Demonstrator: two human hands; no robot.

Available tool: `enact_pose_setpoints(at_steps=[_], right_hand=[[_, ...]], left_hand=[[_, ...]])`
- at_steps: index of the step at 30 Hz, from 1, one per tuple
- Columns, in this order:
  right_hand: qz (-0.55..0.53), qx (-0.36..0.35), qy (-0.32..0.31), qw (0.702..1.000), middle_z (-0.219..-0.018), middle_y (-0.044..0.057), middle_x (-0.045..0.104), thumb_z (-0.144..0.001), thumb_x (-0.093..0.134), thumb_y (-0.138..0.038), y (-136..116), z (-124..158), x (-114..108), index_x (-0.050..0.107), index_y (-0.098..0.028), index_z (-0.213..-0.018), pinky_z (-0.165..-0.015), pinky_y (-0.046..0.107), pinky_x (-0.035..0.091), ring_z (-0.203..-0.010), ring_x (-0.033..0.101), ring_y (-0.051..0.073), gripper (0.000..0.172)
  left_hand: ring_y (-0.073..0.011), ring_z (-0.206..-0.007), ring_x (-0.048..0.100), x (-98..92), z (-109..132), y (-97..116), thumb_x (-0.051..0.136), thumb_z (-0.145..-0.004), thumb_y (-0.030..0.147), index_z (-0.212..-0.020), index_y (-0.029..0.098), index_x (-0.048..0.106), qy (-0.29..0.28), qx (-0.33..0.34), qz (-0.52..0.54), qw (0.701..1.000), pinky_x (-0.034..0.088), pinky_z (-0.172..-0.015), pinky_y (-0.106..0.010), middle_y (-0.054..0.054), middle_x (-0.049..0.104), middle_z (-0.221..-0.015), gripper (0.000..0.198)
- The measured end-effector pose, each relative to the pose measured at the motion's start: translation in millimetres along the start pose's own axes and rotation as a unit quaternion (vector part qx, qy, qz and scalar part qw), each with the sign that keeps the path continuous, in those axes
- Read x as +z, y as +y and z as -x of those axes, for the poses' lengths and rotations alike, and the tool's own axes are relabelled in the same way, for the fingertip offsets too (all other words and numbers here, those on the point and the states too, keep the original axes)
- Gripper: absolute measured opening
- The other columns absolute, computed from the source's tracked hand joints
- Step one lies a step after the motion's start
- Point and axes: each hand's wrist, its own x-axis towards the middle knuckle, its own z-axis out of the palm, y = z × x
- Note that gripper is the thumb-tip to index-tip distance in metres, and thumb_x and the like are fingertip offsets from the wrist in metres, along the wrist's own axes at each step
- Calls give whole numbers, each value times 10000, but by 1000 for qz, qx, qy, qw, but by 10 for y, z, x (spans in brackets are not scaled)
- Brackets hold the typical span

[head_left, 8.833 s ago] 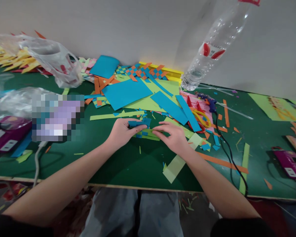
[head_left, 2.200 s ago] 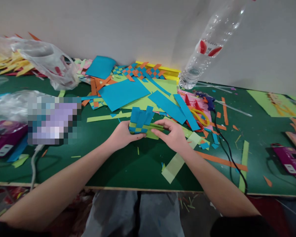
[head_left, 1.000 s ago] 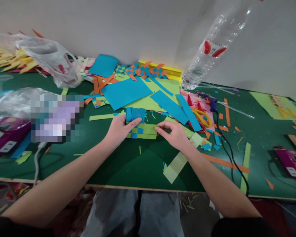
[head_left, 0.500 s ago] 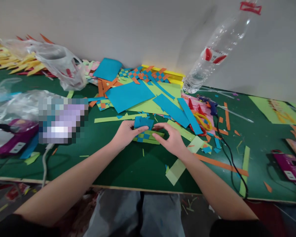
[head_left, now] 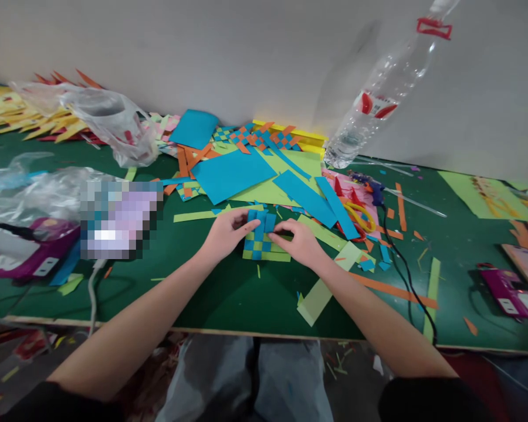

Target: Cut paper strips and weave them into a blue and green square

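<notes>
A small woven paper piece [head_left: 256, 245], a blue and light green checkerboard, lies between my hands on the green table. Its blue strips point away from me and its green strips stick out to the right. My left hand [head_left: 224, 235] grips its left side, thumb on top of the blue strips and fingers partly hidden behind. At the right edge, my right hand [head_left: 300, 241] has thumb and forefinger closed around the rightmost blue strip [head_left: 270, 223]. A pale green strip [head_left: 319, 299] lies partly beneath my right forearm.
Blue paper sheets [head_left: 233, 174], woven pieces and orange scraps are heaped behind my hands. A clear bottle [head_left: 369, 111] leans at the wall near yellow-handled scissors [head_left: 361, 217] and a glue gun [head_left: 374, 189] with a black cord. A phone [head_left: 123, 220] and plastic bags [head_left: 134, 143] lie left.
The blue strips, bunched as a raised flap before, now lie flatter and apart, showing more of the checkerboard. My right fingers have closed in on its right edge. The view has shifted slightly.
</notes>
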Motion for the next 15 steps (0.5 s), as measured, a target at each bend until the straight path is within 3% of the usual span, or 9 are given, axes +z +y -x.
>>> enact_pose_setpoints(at_steps=[3,7,11,15], right_hand=[[93,-8,7,996,-864,56,698,-864,582,-449,27,-33,-39,666,-214,-839,-810,442,458,-880,596,241,251],[206,-39,87,974,-1189,126,646,-909,512,-429,11,-9,-65,596,-182,-1180,-968,540,381,-1141,545,323,376],[217,-85,71,970,-1353,126,557,-956,409,-356,-29,50,39,506,-158,-1306,-1092,502,326,-1278,478,279,414],[217,-92,88,968,-1400,120,517,-949,311,-189,45,46,160,470,-143,-1330,-1166,489,241,-1325,443,235,415]], left_hand=[[-221,-1032,643,-68,8,12,604,-854,371,-1266,190,543,52,53,-102,992,525,-864,-356,-98,684,-1110,454],[-254,-1196,550,-61,51,-9,468,-937,331,-1259,154,545,79,152,-267,948,467,-981,-405,-139,605,-1258,375],[-264,-1373,382,73,89,-81,393,-975,368,-1377,78,440,1,243,-382,892,288,-1151,-426,-176,493,-1409,499],[-254,-1458,204,209,133,-127,291,-978,517,-1466,48,301,-81,282,-475,830,166,-1204,-444,-166,303,-1541,676]])
